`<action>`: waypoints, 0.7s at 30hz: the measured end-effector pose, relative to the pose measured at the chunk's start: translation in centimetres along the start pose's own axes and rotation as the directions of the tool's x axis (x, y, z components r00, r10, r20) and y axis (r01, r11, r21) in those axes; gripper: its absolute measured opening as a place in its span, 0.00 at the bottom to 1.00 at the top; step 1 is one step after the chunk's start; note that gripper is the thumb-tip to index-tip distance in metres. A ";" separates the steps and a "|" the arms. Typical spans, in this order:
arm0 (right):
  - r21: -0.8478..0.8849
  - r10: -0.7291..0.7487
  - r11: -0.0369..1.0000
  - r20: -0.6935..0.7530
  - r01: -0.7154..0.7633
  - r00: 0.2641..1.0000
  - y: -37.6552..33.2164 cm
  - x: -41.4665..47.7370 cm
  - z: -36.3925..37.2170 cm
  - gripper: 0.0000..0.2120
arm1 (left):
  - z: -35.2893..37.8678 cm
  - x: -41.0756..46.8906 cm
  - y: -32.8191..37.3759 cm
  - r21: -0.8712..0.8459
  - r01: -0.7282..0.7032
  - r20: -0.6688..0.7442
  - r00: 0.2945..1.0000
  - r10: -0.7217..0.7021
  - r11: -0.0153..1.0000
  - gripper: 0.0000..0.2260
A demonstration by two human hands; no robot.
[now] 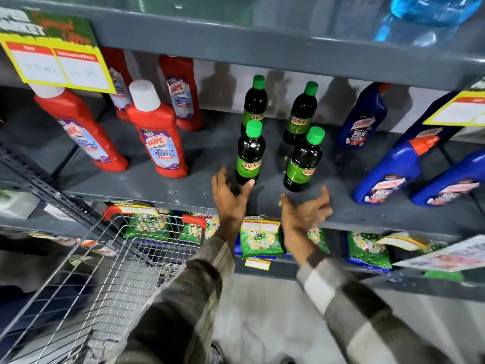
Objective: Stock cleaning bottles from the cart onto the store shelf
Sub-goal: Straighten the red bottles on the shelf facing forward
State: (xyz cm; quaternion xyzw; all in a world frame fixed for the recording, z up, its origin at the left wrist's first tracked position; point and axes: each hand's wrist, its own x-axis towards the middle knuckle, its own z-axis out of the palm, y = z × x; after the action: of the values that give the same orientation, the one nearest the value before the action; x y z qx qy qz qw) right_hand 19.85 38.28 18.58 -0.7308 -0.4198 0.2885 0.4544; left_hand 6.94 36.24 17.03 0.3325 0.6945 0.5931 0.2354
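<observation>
Both hands are released and carry nothing. The left hand (231, 195) has its grip spread just below the front-left green-capped Sunny bottle (249, 153), thumb tip at its base; whether skin touches plastic is hard to tell. That bottle stands upright, long axis vertical, directly beyond and above this grip. The right hand (305, 208) hovers with fingers splayed just below the front-right bottle (304, 161), slightly apart from it. The wire cart (110, 258) sits low to the left, nearer the left grip.

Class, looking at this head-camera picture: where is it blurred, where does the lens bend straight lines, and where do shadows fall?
Head view: cart and sleeves are motion-blurred; shelf edge bows from wide-angle distortion; green-capped bottles cast shadows on the back wall.
</observation>
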 end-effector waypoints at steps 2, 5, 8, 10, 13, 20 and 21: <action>0.168 -0.254 0.956 0.069 0.239 0.965 -0.2 -4.2 0.8 0.33 | -2.4 -1.0 -0.1 -0.055 -0.080 -0.056 0.995 0.077 0.995 0.28; 0.334 -0.510 0.848 0.309 0.411 0.803 -1.9 -9.4 3.3 0.22 | -7.9 -0.3 -1.0 0.036 -0.206 -0.225 0.952 0.209 0.978 0.20; 0.350 -0.586 0.810 0.459 0.470 0.668 -4.4 -12.7 6.6 0.19 | -13.8 3.1 -2.6 0.079 -0.201 -0.393 0.894 0.216 0.976 0.17; 0.343 -0.580 0.814 0.528 0.469 0.620 -5.6 -14.3 8.9 0.23 | -17.5 5.6 -3.9 0.068 -0.156 -0.471 0.865 0.169 0.985 0.18; 0.322 -0.530 0.848 0.534 0.421 0.659 -6.5 -14.9 12.7 0.34 | -21.9 9.1 -5.6 0.095 -0.127 -0.544 0.824 0.159 0.987 0.25; 0.139 -0.285 0.959 0.489 0.249 0.825 -6.5 -13.5 19.6 0.38 | -24.8 14.4 -7.5 0.358 0.098 -0.387 0.921 0.051 0.928 0.52; 0.088 -0.258 0.965 0.507 0.249 0.822 -6.5 -13.5 20.0 0.34 | -24.5 14.6 -7.6 0.432 0.136 -0.400 0.915 0.054 0.892 0.51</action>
State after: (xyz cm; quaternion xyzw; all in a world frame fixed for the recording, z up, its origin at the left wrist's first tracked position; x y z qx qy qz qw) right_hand -4.96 36.46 16.59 -0.5607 -0.6165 0.4139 0.3663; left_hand -21.87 30.14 15.15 0.2341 0.8531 0.4659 0.0170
